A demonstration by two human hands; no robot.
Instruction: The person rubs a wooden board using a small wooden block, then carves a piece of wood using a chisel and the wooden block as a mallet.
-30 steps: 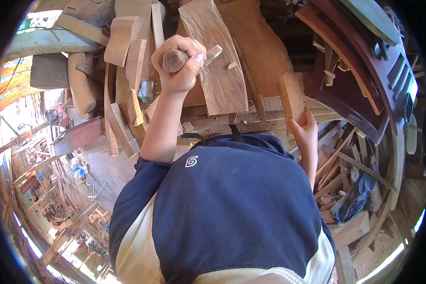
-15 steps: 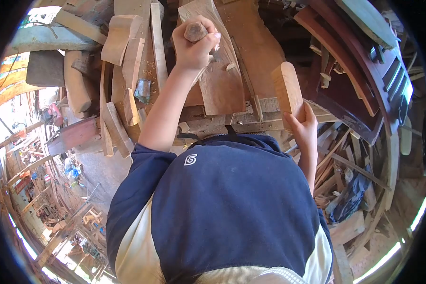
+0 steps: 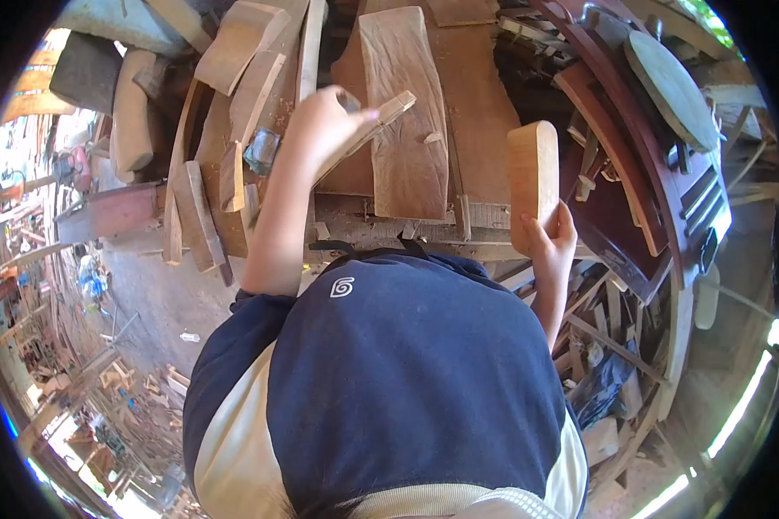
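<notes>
My left hand (image 3: 318, 130) is over the bench with its fingers curled. A rough, blunt-ended wooden stick (image 3: 394, 110) slants out from under the thumb; the hand's underside is hidden. Beneath the stick's end lies a pale, carved board (image 3: 411, 164) with a rippled, tool-marked face, and a small wood chip (image 3: 432, 137) rests on it. To the right, my right hand (image 3: 552, 235) grips the lower end of a smooth, thick wooden block (image 3: 535, 169) with a rounded top. The block stands roughly upright beside the bench edge, apart from the carved board.
A broad brown plank (image 3: 480, 112) lies under the carved board. Curved wooden pieces (image 3: 242, 48) and a small clear-blue packet (image 3: 261, 151) are at the left. Dark reddish furniture parts (image 3: 649, 164) stand at the right, above scrap wood and a dark plastic bag (image 3: 604, 385).
My left hand has moved down and left, and the wooden stick has tipped from end-on to slanting right. My right hand holds the block slightly lower and more upright. The view has shifted.
</notes>
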